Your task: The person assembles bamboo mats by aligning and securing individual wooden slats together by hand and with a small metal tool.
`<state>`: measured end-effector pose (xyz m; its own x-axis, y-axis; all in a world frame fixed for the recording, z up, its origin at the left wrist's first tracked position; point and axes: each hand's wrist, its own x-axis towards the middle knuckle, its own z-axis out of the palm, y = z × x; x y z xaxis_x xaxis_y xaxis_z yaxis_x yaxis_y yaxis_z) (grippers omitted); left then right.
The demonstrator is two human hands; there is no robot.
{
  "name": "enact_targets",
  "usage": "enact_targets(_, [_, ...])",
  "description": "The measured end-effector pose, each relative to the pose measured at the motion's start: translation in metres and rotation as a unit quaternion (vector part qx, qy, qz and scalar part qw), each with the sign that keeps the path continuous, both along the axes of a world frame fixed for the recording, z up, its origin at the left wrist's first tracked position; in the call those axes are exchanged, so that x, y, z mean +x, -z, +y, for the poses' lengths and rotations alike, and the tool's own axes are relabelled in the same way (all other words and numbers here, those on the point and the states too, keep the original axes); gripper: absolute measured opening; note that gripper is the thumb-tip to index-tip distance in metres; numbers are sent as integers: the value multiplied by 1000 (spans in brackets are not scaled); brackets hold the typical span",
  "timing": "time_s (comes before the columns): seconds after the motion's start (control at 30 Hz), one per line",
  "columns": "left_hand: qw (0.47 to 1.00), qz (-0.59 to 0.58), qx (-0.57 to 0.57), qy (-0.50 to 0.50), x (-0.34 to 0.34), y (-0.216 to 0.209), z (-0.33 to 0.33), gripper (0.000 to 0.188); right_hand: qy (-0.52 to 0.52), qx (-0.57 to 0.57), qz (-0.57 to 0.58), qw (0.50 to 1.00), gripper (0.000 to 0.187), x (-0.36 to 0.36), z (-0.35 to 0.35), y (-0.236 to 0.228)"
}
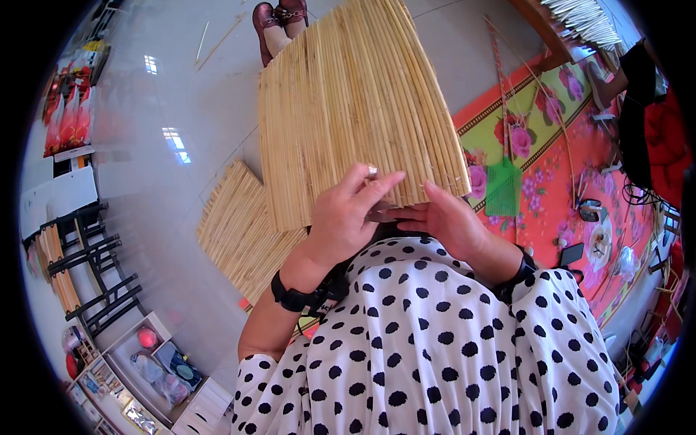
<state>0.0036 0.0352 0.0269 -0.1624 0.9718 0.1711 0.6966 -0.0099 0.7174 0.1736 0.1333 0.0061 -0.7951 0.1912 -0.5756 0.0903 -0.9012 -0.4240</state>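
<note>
A stiff mat of pale yellow stalks (344,109), laid side by side, stretches away from my lap. At its near edge, my left hand (348,214) bends over the stalks with thumb and finger close together. A small silvery spot shows at one of its fingers; what the fingers pinch, if anything, is too small to make out. My right hand (453,221) grips the near right edge of the mat, thumb toward the top and fingers partly hidden below. The two hands almost meet. Below on the left lies a second stalk mat (246,225), partly covered by the first.
Ahead are a person's dark red shoes (279,18). On the right, a green fly swatter (504,190) and a phone (571,254) lie on a flowered red cloth (540,210). Folded black-framed furniture (94,261) and an open drawer (148,362) are at the left.
</note>
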Motion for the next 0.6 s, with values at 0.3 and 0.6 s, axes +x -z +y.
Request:
enact_targets(0.3, [999, -31, -4, 37, 3, 12, 5, 52, 58, 135, -52, 988, 38, 12, 9, -11])
enact_targets(0.6, [999, -39, -6, 36, 2, 11, 10, 46, 131, 211, -62, 967, 31, -5, 24, -7])
